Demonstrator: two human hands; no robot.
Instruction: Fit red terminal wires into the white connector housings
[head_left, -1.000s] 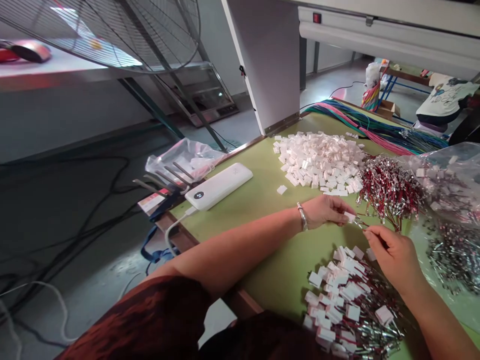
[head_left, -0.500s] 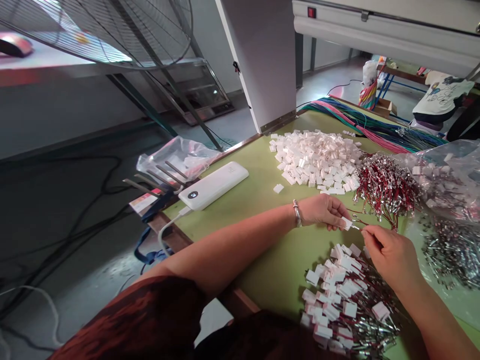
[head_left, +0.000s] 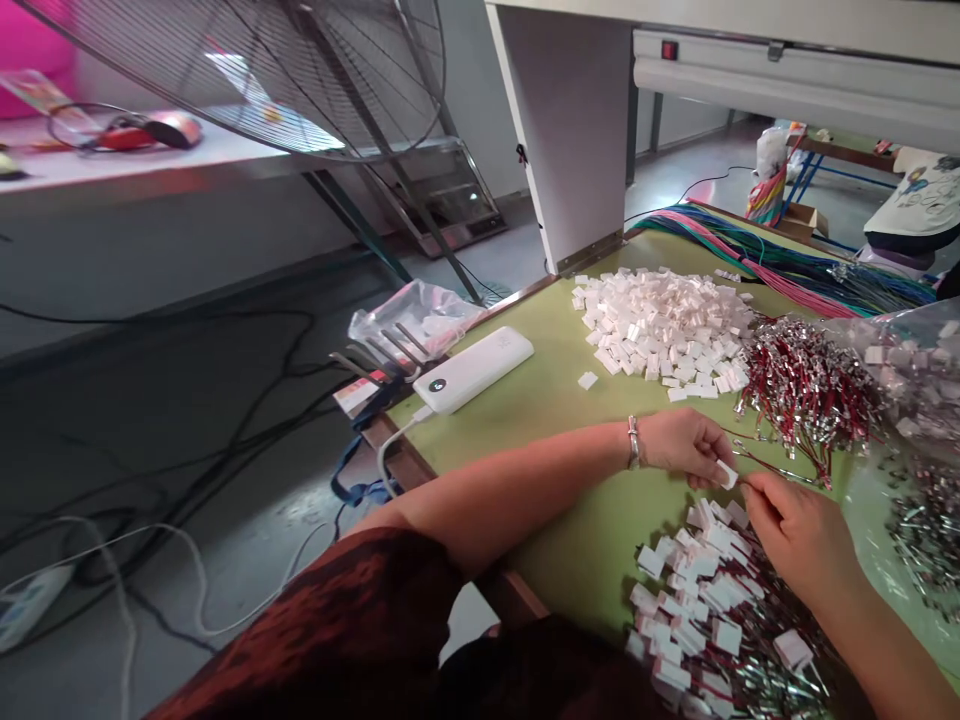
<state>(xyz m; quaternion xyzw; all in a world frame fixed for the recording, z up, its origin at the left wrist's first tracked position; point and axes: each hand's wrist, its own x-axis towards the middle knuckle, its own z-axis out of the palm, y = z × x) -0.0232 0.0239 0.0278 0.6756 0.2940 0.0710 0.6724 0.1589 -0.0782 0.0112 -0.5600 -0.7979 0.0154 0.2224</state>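
Observation:
My left hand [head_left: 686, 445], with a bracelet at the wrist, pinches a small white connector housing [head_left: 726, 474]. Right beside it, the fingers of my right hand [head_left: 799, 525] are closed on a thin wire at the housing's edge; the wire's end is hidden there. Below both hands lies a pile of white housings with wires attached [head_left: 694, 590]. Beyond them is a heap of loose white housings [head_left: 667, 320]. A bundle of dark red wires with metal terminals [head_left: 814, 380] lies to its right.
A white power bank [head_left: 480, 368] with a cable rests at the table's left edge, near a plastic bag [head_left: 420, 312]. Long coloured wires [head_left: 765, 255] cross the far side. Bags of parts [head_left: 919, 375] lie at right. A large fan [head_left: 262, 70] stands at upper left.
The view has shifted, so the table things appear farther right. My right fingers have come up against the white housing, and the metal terminal between the hands no longer shows.

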